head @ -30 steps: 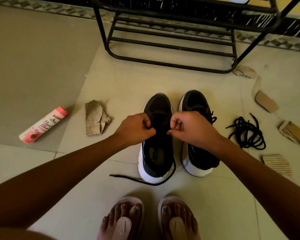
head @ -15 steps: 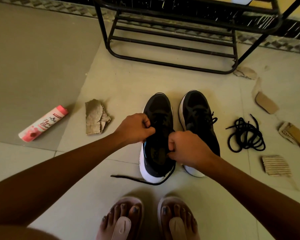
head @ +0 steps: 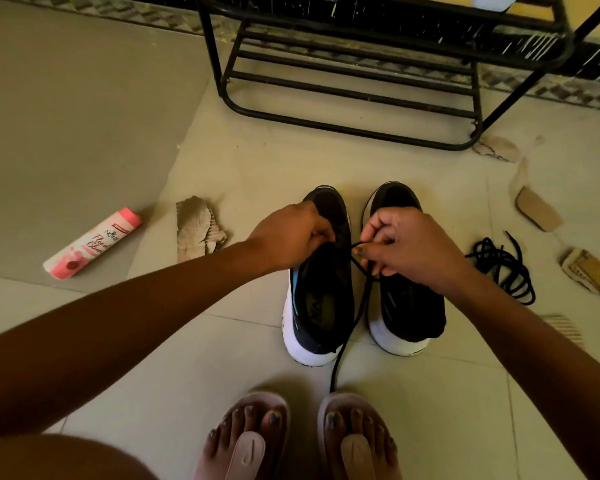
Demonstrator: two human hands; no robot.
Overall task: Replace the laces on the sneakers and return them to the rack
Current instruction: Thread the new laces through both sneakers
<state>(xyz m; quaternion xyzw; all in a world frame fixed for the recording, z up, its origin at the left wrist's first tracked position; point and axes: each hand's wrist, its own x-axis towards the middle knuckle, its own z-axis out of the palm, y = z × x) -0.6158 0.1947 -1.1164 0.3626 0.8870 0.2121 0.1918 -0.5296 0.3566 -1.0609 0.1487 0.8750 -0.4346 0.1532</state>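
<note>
Two black sneakers with white soles stand side by side on the tiled floor: the left sneaker (head: 321, 299) and the right sneaker (head: 409, 306). My left hand (head: 288, 237) grips the upper of the left sneaker near its eyelets. My right hand (head: 409, 247) pinches a black lace (head: 347, 327) that runs from the left sneaker, hangs between the shoes and trails down to my sandalled feet. A second black lace (head: 506, 268) lies coiled on the floor to the right. The black metal shoe rack (head: 354, 88) stands behind the sneakers.
A pink and white bottle (head: 92, 242) lies on the floor at the left. Torn cardboard pieces are scattered about: one (head: 198, 228) left of the sneakers, several (head: 537, 209) at the right. My feet (head: 302, 438) in sandals are at the bottom edge.
My right hand rose from the left sneaker's heel side, pulling the lace up. The loose end, which lay to the left in front of the sneaker, now hangs between the shoes.
</note>
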